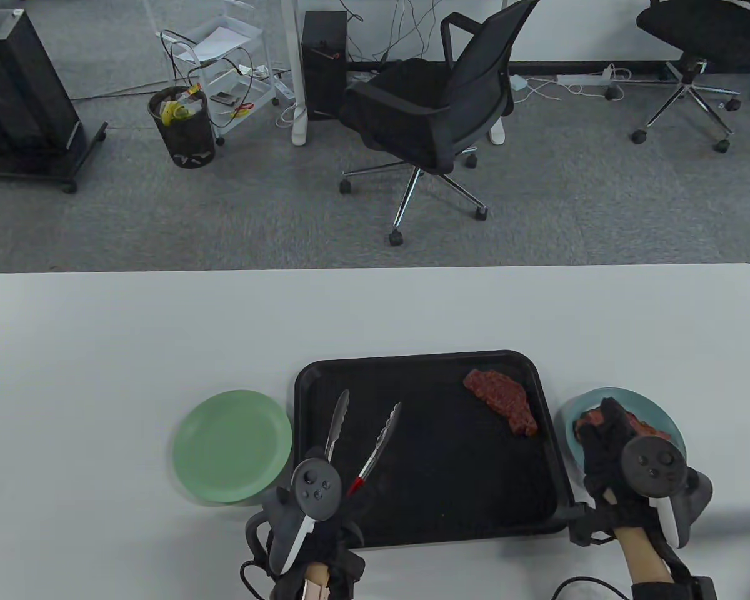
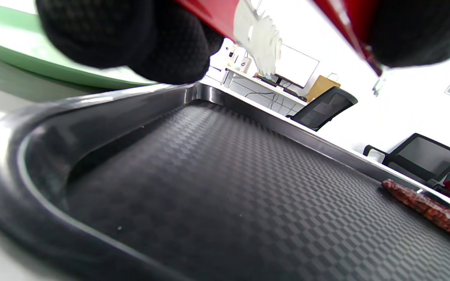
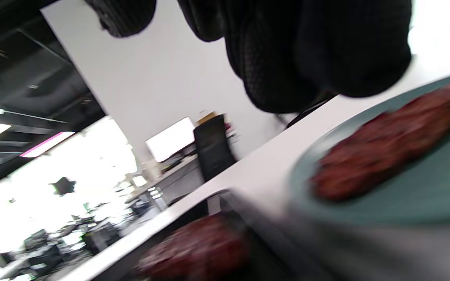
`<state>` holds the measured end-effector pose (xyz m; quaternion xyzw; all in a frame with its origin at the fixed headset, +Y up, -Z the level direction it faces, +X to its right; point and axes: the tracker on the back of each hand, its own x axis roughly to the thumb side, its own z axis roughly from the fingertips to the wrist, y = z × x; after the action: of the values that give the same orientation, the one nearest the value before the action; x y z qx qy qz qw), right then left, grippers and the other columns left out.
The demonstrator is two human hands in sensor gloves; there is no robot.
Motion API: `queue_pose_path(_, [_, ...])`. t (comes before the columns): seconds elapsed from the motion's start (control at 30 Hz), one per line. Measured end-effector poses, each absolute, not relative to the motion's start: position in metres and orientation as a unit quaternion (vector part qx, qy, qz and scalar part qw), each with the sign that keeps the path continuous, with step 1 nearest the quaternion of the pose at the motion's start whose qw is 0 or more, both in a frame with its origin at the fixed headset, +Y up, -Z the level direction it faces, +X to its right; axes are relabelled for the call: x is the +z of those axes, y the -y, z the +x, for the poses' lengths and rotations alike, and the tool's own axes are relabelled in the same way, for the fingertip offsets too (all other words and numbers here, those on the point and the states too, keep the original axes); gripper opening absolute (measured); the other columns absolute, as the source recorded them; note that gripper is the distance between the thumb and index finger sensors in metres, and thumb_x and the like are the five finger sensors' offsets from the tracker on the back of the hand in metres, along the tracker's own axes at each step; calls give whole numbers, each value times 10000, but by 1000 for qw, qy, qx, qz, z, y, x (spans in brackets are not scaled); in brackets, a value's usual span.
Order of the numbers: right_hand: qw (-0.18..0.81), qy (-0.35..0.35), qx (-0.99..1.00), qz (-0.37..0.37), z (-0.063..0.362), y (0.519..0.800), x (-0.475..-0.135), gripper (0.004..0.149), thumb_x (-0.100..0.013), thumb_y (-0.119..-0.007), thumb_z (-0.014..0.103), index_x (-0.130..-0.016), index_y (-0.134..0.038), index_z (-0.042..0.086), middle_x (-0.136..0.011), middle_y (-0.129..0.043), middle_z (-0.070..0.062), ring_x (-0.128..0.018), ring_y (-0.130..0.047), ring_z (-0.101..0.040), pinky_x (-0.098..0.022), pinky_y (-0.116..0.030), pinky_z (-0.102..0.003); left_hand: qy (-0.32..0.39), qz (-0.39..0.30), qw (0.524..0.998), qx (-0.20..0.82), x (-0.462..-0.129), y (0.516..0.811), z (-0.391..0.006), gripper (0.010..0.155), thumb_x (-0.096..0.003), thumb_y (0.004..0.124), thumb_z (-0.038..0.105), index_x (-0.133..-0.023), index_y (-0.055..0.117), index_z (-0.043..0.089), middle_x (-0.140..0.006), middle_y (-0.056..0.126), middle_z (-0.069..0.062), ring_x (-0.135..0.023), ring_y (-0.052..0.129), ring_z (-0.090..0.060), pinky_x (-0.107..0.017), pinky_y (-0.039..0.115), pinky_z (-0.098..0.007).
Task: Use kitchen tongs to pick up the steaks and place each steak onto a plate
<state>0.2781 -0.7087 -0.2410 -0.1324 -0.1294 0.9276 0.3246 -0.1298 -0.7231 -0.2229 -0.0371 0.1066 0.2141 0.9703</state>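
Left fingers (image 2: 162, 43): curled round the red handles of the tongs (image 1: 364, 437), gripping them; seen close up in the left wrist view, black glove fabric on either side of the red arms. Tongs' two metal arms are spread apart in a V, tips pointing to the far side, hovering over the left part of the black tray (image 1: 425, 531). Nothing between the tips. Left hand (image 1: 315, 494) sits at the tray's near-left corner.

Right fingers (image 3: 287, 58): hang down over the blue plate (image 1: 662, 415), tips over or on the steak on the plate (image 1: 590, 420). Whether they touch it cannot be told; right wrist view is motion-blurred. Fingers look loosely bent, not closed round anything. Right hand (image 1: 619, 453) is above the plate's near half.

Steak positions:
- One steak on the blue plate, partly hidden under the right hand.
- Second steak (image 1: 501, 400) lies flat in the tray's far-right area, near the right rim, well apart from the tong tips.

Green plate (image 1: 231, 447) sits on the bench (image 1: 131, 344) just left of the tray, bare. Blue plate sits just right of the tray. Tray lies between the two plates, near the bench's near edge.

Beyond the bench: office chair (image 1: 431, 119) and a waste bin (image 1: 182, 125) on the grey floor.
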Motion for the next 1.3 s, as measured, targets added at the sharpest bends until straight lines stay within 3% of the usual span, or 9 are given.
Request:
queue_pose_path(0.13, [342,103,932,-60,236,706,-237,633,-475,-667,387,-1005,-528,69,-865,-754,-250,-552,-904,-381,-350,-835,-462,-108,-34,968,225,-223,723,-132,989,-311,816,662,-1053,545,68,-889,726,-226,-508,927,-356,-303,863,-380])
queue_pose_path(0.27, [350,65,934,-31,206,725,-232,632,-474,-670,386,-1002,-540,64,-858,-761,-257,-547,-905,-389,-348,-835,-467,-105,-27,966,235,-223,722,-132,990,-309,816,662,-1053,545,67,-888,726,-227,-508,927,-357,-303,863,-380])
queue_pose_path(0.67, [331,18,943,3,195,738,-232,643,-472,-670,402,-997,-552,50,-846,-770,-270,-535,-908,-394,-340,-835,-470,-104,-30,963,245,-224,724,-132,987,-314,814,662,-1053,543,66,-888,725,-227,-508,927,-357,-304,863,-380])
queue_pose_path(0.83, [420,-27,906,51,185,741,-230,762,-457,-660,512,-1023,-490,30,-888,-715,-294,-597,-867,-432,-384,-810,-504,-45,-10,955,292,-220,715,-117,986,-317,809,667,-1050,544,63,-882,731,-227,-507,932,-354,-304,867,-376])
queue_pose_path(1.0, [565,-130,805,122,164,751,-228,934,-432,-646,610,-1054,-309,1,-984,-504,-358,-751,-686,-532,-507,-693,-596,24,-27,921,388,-210,712,-81,982,-317,807,667,-1049,547,66,-882,733,-223,-512,935,-356,-313,867,-382])
queue_pose_path(1.3, [615,-176,749,173,154,752,-226,989,-428,-606,672,-1056,-233,6,-1017,-402,-375,-802,-597,-559,-546,-643,-616,93,-85,877,464,-204,717,-58,966,-334,797,659,-1051,548,61,-885,734,-230,-526,934,-368,-328,863,-394])
